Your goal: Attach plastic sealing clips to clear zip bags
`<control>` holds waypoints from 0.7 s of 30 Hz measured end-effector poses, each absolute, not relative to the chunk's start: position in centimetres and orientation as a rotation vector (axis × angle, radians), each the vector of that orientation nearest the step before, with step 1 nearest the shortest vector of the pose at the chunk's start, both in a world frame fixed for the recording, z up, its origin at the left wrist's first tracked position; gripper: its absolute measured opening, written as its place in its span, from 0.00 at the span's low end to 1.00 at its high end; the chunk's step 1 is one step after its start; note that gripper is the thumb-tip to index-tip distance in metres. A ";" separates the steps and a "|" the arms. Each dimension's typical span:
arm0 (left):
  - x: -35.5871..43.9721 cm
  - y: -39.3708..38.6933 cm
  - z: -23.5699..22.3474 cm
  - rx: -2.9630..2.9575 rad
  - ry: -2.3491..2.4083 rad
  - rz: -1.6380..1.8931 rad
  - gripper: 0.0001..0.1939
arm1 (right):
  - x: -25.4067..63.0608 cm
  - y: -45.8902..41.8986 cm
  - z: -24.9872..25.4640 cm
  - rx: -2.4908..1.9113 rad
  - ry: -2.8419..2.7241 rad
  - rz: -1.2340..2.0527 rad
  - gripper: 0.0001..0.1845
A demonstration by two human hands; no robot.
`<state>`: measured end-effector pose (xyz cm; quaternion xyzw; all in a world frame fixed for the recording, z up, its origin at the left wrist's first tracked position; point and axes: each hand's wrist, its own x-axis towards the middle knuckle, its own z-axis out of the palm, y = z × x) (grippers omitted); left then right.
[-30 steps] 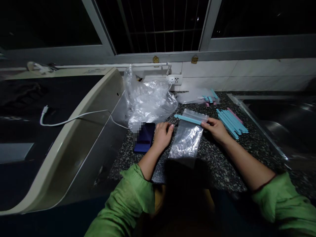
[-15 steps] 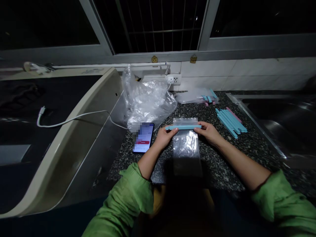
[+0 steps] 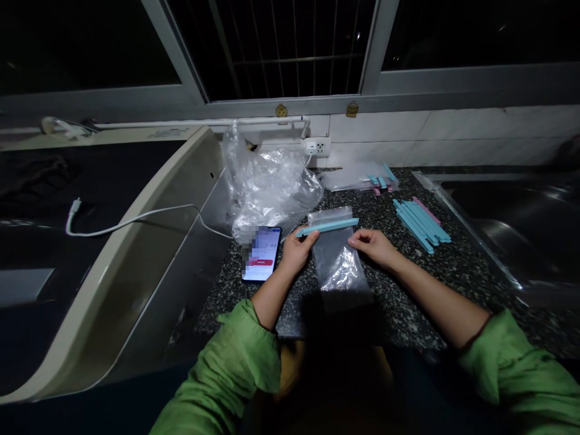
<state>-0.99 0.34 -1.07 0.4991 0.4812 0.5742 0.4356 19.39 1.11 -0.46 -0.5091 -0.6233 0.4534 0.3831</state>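
My left hand [image 3: 296, 249] pinches one end of a light blue strip [image 3: 335, 226], which lies slantwise across the upper part of a clear plastic bag [image 3: 338, 263]. The strip's right end reaches past the bag's edge. My right hand [image 3: 372, 246] is closed, thumb and fingertips pinched on the bag's right edge just below the strip. The bag hangs tilted over the speckled counter, its lower part in shadow. Whether the left fingers also grip the bag is hidden.
A lit phone [image 3: 261, 254] lies by my left wrist. Behind it sits a crumpled clear plastic sack [image 3: 272, 187]. To the right are several loose blue strips [image 3: 421, 225] and a pink one [image 3: 426, 209]. Flat bags [image 3: 347, 177] lie at the back, a steel sink [image 3: 512, 241] far right.
My right hand has let go of the strip's right end and moved slightly down to the bag's edge. Strip and bag have turned, the strip's right end now higher.
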 end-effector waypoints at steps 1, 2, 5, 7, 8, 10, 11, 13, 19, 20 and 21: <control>-1.0 0.4 -1.0 1.232 1.196 1.441 0.17 | 19.5 1.1 -0.2 -1.300 -1.601 1.192 0.22; -1.1 0.4 -0.9 1.216 1.198 1.458 0.17 | 19.6 1.0 0.0 -1.300 -1.618 1.234 0.22; -1.3 0.5 -0.7 1.148 1.220 1.529 0.18 | 20.1 1.0 0.6 -1.294 -1.680 1.349 0.22; -1.5 0.6 -0.6 1.124 1.238 1.557 0.18 | 20.5 1.0 0.8 -1.295 -1.707 1.388 0.22; -1.5 0.6 -0.5 1.122 1.244 1.561 0.18 | 20.6 1.1 0.8 -1.297 -1.714 1.396 0.22; -1.6 0.6 -0.5 1.129 1.249 1.560 0.18 | 20.6 1.1 0.7 -1.300 -1.723 1.392 0.21; -1.5 0.6 -0.5 1.133 1.246 1.562 0.18 | 20.6 1.1 0.6 -1.300 -1.727 1.381 0.21; -1.5 0.5 -0.6 1.137 1.233 1.573 0.18 | 20.5 1.2 0.4 -1.304 -1.739 1.355 0.21; -1.4 0.6 -0.8 1.168 1.164 1.630 0.18 | 20.5 1.3 0.2 -1.320 -1.778 1.359 0.21; -1.4 0.6 -0.9 1.176 1.163 1.632 0.18 | 20.6 1.3 0.3 -1.319 -1.791 1.376 0.21; -1.4 0.6 -0.9 1.184 1.165 1.628 0.18 | 20.7 1.3 0.3 -1.319 -1.809 1.396 0.21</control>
